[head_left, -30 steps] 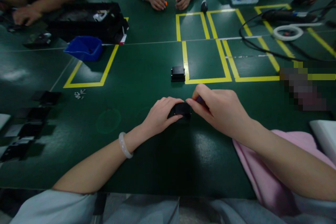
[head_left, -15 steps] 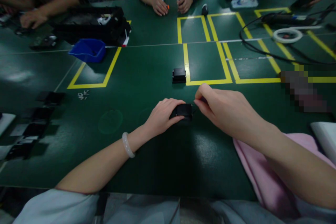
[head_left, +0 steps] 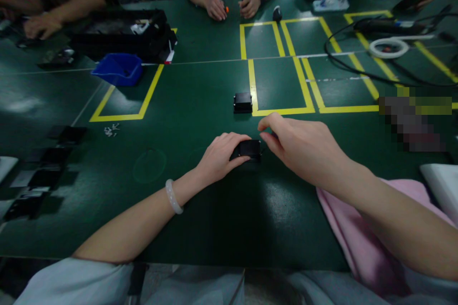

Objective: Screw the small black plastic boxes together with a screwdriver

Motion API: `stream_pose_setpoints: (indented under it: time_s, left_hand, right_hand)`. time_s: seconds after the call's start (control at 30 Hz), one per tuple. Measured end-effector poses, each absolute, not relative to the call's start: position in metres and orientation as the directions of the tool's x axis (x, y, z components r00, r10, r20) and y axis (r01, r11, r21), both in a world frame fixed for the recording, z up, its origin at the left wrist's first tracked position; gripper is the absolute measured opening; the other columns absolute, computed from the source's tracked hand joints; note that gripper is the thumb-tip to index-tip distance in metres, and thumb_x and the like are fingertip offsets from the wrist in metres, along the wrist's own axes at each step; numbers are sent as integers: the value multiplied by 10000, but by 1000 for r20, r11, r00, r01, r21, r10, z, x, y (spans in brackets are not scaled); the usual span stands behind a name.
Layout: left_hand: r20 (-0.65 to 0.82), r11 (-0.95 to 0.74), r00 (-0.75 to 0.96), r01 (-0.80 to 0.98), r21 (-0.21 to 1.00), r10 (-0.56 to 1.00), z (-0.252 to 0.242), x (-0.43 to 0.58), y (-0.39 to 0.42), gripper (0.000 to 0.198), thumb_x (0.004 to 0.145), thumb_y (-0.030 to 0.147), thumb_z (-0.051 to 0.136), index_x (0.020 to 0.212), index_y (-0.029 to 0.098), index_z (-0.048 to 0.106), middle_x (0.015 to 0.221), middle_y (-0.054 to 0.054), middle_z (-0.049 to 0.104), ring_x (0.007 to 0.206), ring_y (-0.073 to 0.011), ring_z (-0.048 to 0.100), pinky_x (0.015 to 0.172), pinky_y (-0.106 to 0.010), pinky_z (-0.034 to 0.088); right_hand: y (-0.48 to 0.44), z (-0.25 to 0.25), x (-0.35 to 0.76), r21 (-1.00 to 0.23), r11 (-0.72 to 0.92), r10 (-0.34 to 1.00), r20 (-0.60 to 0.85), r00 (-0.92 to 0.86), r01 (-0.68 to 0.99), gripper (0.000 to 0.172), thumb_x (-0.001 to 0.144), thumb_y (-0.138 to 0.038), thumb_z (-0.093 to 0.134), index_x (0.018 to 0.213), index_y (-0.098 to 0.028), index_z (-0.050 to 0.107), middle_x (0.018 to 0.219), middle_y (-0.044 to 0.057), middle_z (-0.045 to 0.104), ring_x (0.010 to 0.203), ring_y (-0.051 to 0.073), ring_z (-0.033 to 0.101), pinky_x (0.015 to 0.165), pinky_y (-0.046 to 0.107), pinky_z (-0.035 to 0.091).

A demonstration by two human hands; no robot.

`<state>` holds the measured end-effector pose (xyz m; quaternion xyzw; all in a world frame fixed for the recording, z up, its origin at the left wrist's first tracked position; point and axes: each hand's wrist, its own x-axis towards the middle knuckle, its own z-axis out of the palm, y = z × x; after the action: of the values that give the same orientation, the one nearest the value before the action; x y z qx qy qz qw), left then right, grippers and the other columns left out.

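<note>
Black block point(head_left: 252, 147) — boxy, flat-topped | left hand point(head_left: 221, 157) pinching it | right hand point(head_left: 304, 145) — fingers curled, grip unclear

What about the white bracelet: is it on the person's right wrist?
No, the white bracelet circles the wrist of the left hand, which grips a small black block.

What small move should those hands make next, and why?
Perhaps a gentle twist of the dark, mostly hidden tool in the bare right hand: its thin tip seems beside the small black rectangular block, which the bare left hand grips.
</note>
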<state>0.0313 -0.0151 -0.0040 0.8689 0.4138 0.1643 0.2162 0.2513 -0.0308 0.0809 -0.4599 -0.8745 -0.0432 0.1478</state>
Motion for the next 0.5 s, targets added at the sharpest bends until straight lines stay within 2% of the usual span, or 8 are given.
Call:
stream_pose_setpoints:
  time_s: [0.1, 0.2, 0.37, 0.5]
  left_hand:
    - [119, -578, 611, 643, 502, 783, -5, 31, -13, 361, 968, 393, 610, 1262, 200, 524, 1193, -61, 637, 1039, -241, 575, 881, -383, 449]
    - [130, -590, 616, 640, 493, 777, -7, 31, -11, 359, 967, 393, 614, 1259, 202, 528, 1188, -58, 638, 1032, -240, 577, 877, -378, 447]
    - [127, -586, 610, 650, 484, 782, -6, 31, -9, 359, 970, 406, 606, 1247, 191, 528, 1180, -69, 638, 1024, -244, 573, 873, -383, 446]
    - [117, -587, 618, 645, 489, 777, -4, 30, -9, 366, 981, 408, 585, 1273, 200, 508, 1201, -70, 633, 1040, -240, 569, 882, -379, 443]
  right_hand:
    - [-29, 87, 247, -73, 549, 824, 214, -524, 833, 242, 1009, -306, 370, 946, -181, 568, 760, 11, 697, 650, 190, 680, 501, 269, 261]
    - [-26, 90, 242, -63, 537, 839, 149, -524, 841, 328, 1017, -407, 353, 898, -195, 573, 622, -9, 626, 570, 197, 641, 504, 266, 243]
    - [-21, 88, 244, -144, 546, 836, 153, -527, 825, 237, 1008, -328, 386, 1012, -168, 561, 691, -8, 652, 564, 165, 611, 506, 249, 259]
    - [-21, 87, 251, -134, 545, 836, 162, -524, 827, 200, 996, -282, 398, 1035, -155, 547, 726, -5, 662, 555, 142, 581, 505, 242, 244]
